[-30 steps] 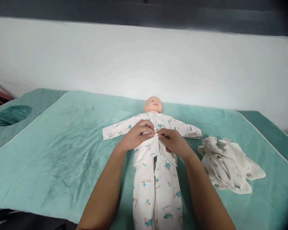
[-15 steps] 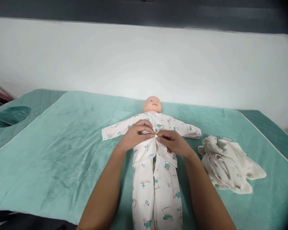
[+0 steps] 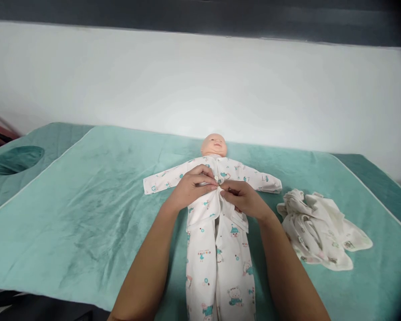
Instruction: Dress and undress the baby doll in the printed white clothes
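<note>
On its back lies a baby doll [image 3: 214, 145], its head toward the wall, wearing a white printed baby jacket [image 3: 203, 209] and matching trousers [image 3: 202, 263]. Both arms of the doll are spread in long sleeves. My left hand [image 3: 194, 187] pinches the jacket's front edge at the chest, near a small button [image 3: 216, 178]. Opposite it, my right hand [image 3: 242, 196] has its thumb and fingertips closed on the other front edge. The fingertips of both hands almost meet at the jacket's middle opening. What exactly lies between them is partly hidden. Below, the jacket front hangs apart.
A crumpled white printed cloth [image 3: 321, 232] lies right of the doll. Teal covering [image 3: 70, 214] spreads over the bed, with an oval hole [image 3: 16, 159] at the far left. A white wall [image 3: 200, 84] rises behind the doll's head.
Both hands stay at the jacket's front, and the fingertips have shifted only slightly around the button area. The whole view has moved a little.
</note>
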Tool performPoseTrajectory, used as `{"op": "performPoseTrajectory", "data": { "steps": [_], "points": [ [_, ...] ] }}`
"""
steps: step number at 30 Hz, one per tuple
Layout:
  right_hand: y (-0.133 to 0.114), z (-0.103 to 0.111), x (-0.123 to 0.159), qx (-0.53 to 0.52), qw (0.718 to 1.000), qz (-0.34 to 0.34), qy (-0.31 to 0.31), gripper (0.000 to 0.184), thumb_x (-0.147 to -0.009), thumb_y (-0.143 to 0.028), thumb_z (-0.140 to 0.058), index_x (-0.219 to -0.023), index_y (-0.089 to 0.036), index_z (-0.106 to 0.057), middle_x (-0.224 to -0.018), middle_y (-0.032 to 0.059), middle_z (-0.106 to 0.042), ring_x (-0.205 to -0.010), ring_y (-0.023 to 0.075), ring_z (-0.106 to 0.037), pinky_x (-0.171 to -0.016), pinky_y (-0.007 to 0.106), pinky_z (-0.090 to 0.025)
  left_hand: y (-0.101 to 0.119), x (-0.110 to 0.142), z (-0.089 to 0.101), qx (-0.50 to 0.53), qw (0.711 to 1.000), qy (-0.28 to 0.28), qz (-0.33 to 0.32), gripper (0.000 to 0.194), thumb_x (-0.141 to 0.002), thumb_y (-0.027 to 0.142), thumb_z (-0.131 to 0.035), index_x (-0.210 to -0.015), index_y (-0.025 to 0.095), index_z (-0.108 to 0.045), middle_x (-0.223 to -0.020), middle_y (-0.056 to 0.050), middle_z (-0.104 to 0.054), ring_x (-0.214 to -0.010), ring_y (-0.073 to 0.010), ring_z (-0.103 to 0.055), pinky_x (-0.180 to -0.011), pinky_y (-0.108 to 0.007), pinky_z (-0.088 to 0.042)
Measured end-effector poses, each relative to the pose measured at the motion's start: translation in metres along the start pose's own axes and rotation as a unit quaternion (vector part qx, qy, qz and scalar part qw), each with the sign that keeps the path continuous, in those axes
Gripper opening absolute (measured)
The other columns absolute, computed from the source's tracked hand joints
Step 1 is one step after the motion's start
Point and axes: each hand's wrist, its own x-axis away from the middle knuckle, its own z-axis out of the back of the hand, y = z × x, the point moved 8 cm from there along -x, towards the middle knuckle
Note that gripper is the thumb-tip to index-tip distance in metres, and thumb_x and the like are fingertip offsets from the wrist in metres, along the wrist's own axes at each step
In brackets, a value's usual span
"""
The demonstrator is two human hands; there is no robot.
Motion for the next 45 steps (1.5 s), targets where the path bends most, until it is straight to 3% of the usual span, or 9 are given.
{"op": "performPoseTrajectory", "data": {
  "steps": [5, 9, 17, 24, 29, 35, 38, 41, 45],
  "points": [
    [-0.002, 0.002, 0.001, 0.005, 1.0, 0.005, 0.005, 0.024, -0.089, -0.041, -0.052, -0.079, -0.02, -0.057, -0.067, -0.0043, -0.041, -0.047, 0.0061, -0.038, -0.04, 0.019, -0.036, -0.002, 0.0, -0.001, -0.018, 1.0, -0.005, 0.003, 0.019, -0.089, 0.038, -0.064, -0.094, 0.026, -0.078, -0.103, -0.006, -0.061, -0.102, -0.02, -0.058, -0.091, -0.035, -0.047],
    [0.0, 0.001, -0.001, 0.001, 1.0, -0.001, 0.013, 0.023, -0.089, -0.039, -0.052, -0.083, -0.019, -0.063, -0.066, -0.0043, -0.046, -0.042, 0.0058, -0.042, -0.039, 0.019, -0.037, -0.003, -0.001, 0.0, -0.006, 1.0, -0.003, 0.009, 0.02, -0.089, 0.039, -0.064, -0.095, 0.026, -0.078, -0.102, -0.006, -0.062, -0.098, -0.0189, -0.058, -0.086, -0.033, -0.047],
    [0.015, 0.005, -0.004, -0.042, 0.995, -0.051, 0.073, 0.027, -0.087, -0.043, -0.058, -0.096, -0.02, -0.068, -0.063, -0.0045, -0.054, -0.034, 0.0068, -0.046, -0.032, 0.019, -0.035, -0.001, -0.002, -0.002, 0.008, 1.0, -0.027, 0.014, 0.019, -0.087, 0.039, -0.067, -0.091, 0.025, -0.078, -0.099, -0.006, -0.061, -0.099, -0.0196, -0.057, -0.086, -0.034, -0.046],
    [0.008, 0.004, -0.002, -0.031, 0.998, -0.024, 0.043, 0.024, -0.091, -0.042, -0.056, -0.094, -0.02, -0.067, -0.054, -0.0075, -0.047, -0.035, 0.0071, -0.047, -0.035, 0.018, -0.037, -0.002, -0.004, -0.004, -0.001, 1.0, -0.019, 0.009, 0.02, -0.089, 0.039, -0.064, -0.087, 0.022, -0.073, -0.098, -0.006, -0.061, -0.098, -0.0187, -0.056, -0.083, -0.031, -0.044],
    [0.009, 0.005, -0.003, -0.051, 0.995, -0.032, 0.078, 0.026, -0.088, -0.045, -0.059, -0.09, -0.02, -0.067, -0.056, -0.0075, -0.046, -0.032, 0.0063, -0.044, -0.031, 0.018, -0.034, -0.007, -0.003, -0.004, 0.02, 0.999, -0.014, 0.023, 0.017, -0.088, 0.036, -0.065, -0.086, 0.021, -0.072, -0.099, -0.006, -0.06, -0.095, -0.0175, -0.056, -0.07, -0.027, -0.041],
    [0.009, 0.003, -0.005, -0.07, 0.991, -0.04, 0.11, 0.025, -0.086, -0.046, -0.061, -0.086, -0.021, -0.065, -0.057, -0.0081, -0.044, -0.031, 0.0056, -0.041, -0.029, 0.019, -0.031, -0.007, -0.002, -0.002, 0.035, 0.999, -0.008, 0.02, 0.016, -0.086, 0.036, -0.068, -0.082, 0.021, -0.073, -0.098, -0.006, -0.061, -0.096, -0.0182, -0.057, -0.068, -0.027, -0.042],
    [0.011, 0.006, -0.004, -0.088, 0.986, -0.046, 0.136, 0.026, -0.087, -0.047, -0.06, -0.083, -0.022, -0.062, -0.056, -0.0088, -0.041, -0.031, 0.0058, -0.039, -0.029, 0.019, -0.031, -0.002, -0.002, -0.003, 0.027, 0.999, -0.013, 0.015, 0.016, -0.083, 0.036, -0.071, -0.09, 0.022, -0.072, -0.103, -0.006, -0.061, -0.101, -0.0193, -0.058, -0.076, -0.029, -0.045],
    [0.015, 0.009, -0.003, -0.135, 0.979, -0.051, 0.145, 0.025, -0.087, -0.047, -0.061, -0.084, -0.022, -0.061, -0.056, -0.009, -0.041, -0.032, 0.0058, -0.035, -0.029, 0.019, -0.028, 0.005, -0.001, -0.006, -0.015, 0.999, -0.031, 0.022, 0.032, -0.075, 0.035, -0.079, -0.104, 0.025, -0.069, -0.111, -0.007, -0.06, -0.109, -0.0225, -0.055, -0.087, -0.032, -0.047],
    [0.019, 0.023, 0.002, -0.226, 0.96, -0.006, 0.167, 0.022, -0.082, -0.041, -0.066, -0.078, -0.02, -0.06, -0.058, -0.007, -0.043, -0.043, 0.0068, -0.037, -0.039, 0.019, -0.031, 0.003, 0.003, -0.001, -0.023, 0.998, -0.027, 0.053, 0.029, -0.081, 0.028, -0.07, -0.11, 0.026, -0.067, -0.098, -0.003, -0.06, -0.097, -0.0184, -0.056, -0.085, -0.03, -0.046]
  ]
}}
